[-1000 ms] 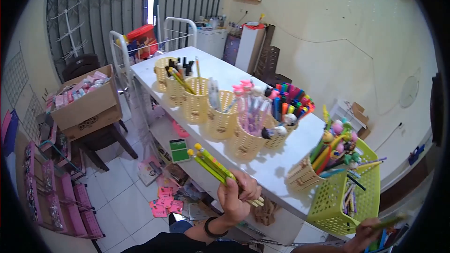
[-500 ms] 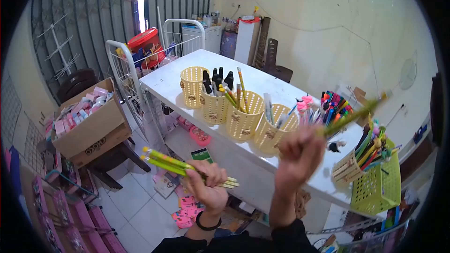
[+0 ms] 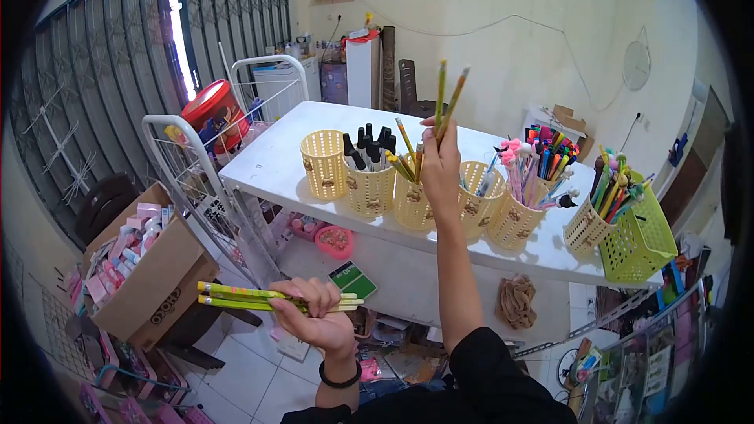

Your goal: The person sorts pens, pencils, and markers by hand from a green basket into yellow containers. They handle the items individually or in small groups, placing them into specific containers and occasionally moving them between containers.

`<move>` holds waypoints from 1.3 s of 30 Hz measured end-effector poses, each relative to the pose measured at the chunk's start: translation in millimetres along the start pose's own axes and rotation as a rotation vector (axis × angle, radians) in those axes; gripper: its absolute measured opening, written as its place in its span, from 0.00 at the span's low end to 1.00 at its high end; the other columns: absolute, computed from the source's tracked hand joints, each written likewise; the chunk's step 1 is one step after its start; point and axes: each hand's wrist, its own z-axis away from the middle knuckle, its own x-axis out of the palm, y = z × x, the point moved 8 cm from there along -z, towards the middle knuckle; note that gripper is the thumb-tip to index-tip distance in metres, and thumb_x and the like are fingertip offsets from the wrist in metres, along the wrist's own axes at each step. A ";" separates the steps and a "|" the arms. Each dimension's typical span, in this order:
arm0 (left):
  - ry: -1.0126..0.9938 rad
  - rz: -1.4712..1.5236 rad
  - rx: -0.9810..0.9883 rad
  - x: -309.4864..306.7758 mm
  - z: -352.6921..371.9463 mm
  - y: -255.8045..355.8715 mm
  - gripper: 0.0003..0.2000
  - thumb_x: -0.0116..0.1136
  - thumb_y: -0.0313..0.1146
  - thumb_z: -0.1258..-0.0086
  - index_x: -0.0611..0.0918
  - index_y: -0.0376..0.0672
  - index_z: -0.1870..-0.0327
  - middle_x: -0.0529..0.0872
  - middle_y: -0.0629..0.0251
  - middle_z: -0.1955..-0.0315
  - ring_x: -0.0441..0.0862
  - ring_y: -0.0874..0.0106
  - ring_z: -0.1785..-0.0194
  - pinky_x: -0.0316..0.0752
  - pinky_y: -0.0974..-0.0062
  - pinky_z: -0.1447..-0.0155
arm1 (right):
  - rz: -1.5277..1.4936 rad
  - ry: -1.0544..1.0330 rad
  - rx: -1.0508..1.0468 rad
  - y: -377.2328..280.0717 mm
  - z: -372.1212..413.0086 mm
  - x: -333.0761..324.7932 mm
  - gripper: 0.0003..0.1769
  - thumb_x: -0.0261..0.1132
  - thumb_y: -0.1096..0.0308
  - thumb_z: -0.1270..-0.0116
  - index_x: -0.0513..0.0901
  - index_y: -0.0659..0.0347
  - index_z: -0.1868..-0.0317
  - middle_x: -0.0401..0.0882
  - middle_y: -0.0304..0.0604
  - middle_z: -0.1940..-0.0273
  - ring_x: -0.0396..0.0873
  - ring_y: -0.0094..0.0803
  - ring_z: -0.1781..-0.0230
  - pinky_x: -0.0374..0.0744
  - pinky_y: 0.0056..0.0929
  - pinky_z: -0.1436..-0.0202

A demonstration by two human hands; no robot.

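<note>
My left hand (image 3: 318, 316), low at the front, is closed round a bundle of yellow-green pencils (image 3: 239, 297) lying sideways in the fist. My right hand (image 3: 442, 166) is raised above the table's near edge, pinching two pencils (image 3: 452, 100) that point upward. Just behind and below it, a cream perforated cup (image 3: 413, 208) has several pencils (image 3: 402, 165) standing in it; my hand hides part of its rim. To its left stands a cup (image 3: 369, 192) of black-capped markers (image 3: 367, 149). On its right, another cup (image 3: 481, 208) contains a few pens.
The white table (image 3: 275, 149) carries another cream cup (image 3: 322, 166) at left. Farther right are a cup of pink-topped pens (image 3: 517, 224), a cup of colourful pens (image 3: 587, 229) and a green basket (image 3: 640, 243). A cardboard box (image 3: 161, 290) of small packages stands at left.
My right hand has moved left and up, its pencils now upright over the pencil cup. My left hand has shifted slightly left and down, still gripping its bundle. The view has turned right.
</note>
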 end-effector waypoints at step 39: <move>-0.919 -0.840 0.432 194.5 -71.5 -103.4 0.18 0.41 0.47 0.37 0.69 0.43 0.53 0.65 0.56 0.54 0.59 0.62 0.48 0.48 0.65 0.45 | -0.097 -0.461 -0.117 -27.2 -44.7 -26.2 0.14 0.60 0.76 0.51 0.74 0.70 0.61 0.78 0.46 0.72 0.78 0.28 0.70 0.75 0.22 0.63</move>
